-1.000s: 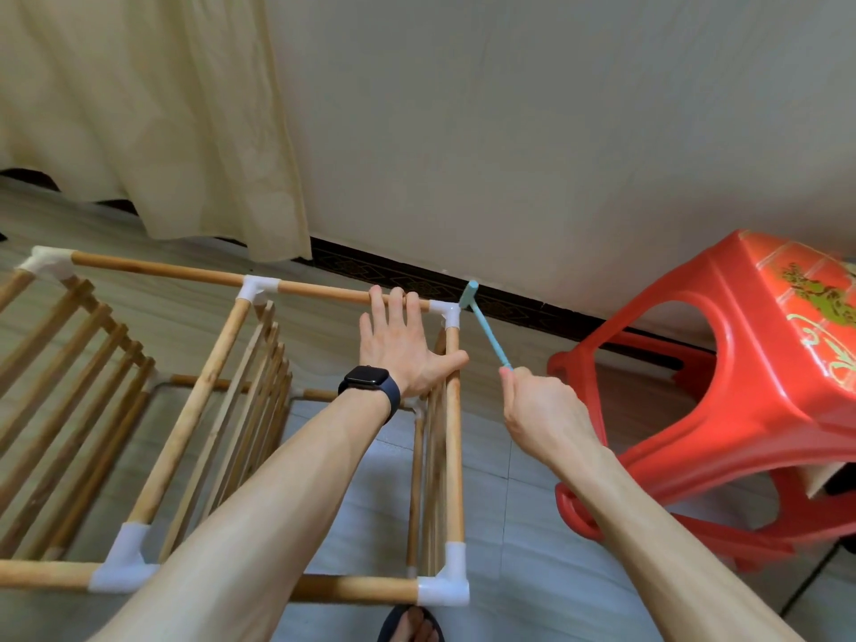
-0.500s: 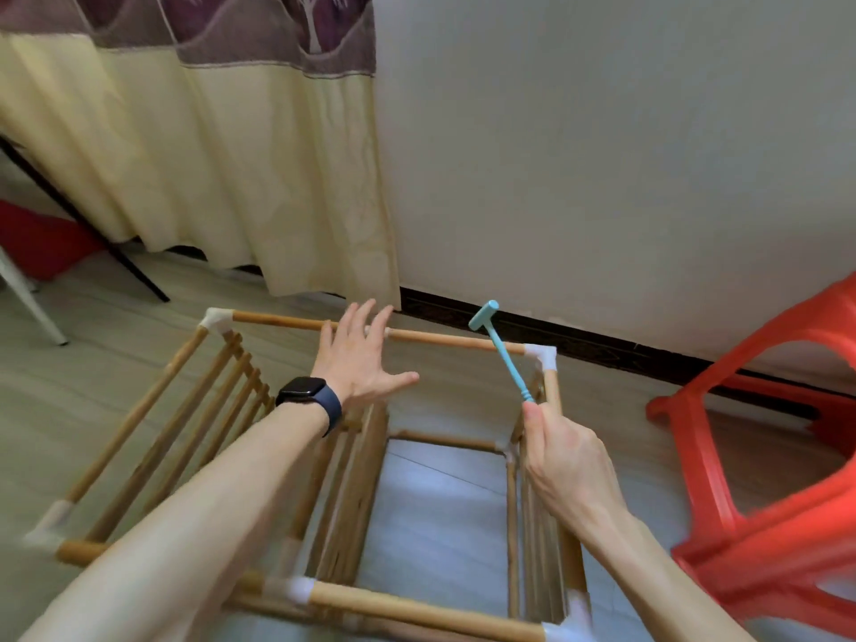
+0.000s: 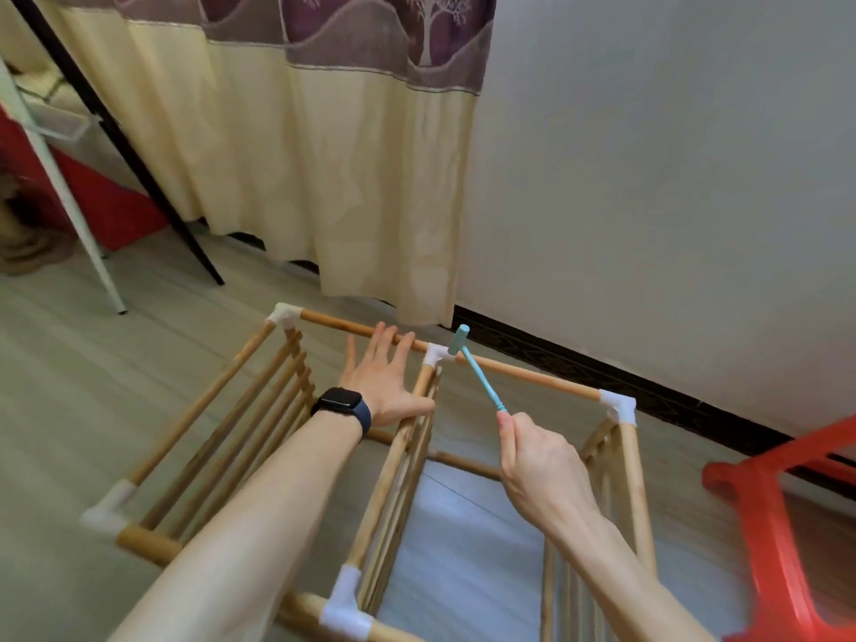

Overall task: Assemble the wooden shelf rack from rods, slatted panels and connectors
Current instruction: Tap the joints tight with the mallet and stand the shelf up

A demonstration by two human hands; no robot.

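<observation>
Wooden rack [image 3: 532, 375], 5 connectors [image 3: 437, 354], 1 hammer [image 3: 481, 383]

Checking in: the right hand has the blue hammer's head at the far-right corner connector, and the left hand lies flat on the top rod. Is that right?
Not quite. The head view shows the blue hammer, gripped by the right hand, with its head at the middle connector, not at the far-right corner connector. The left hand does lie flat on the top rod.

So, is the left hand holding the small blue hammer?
No, the right hand grips the blue hammer by its handle, while the left hand rests with straight fingers on the top rod.
</observation>
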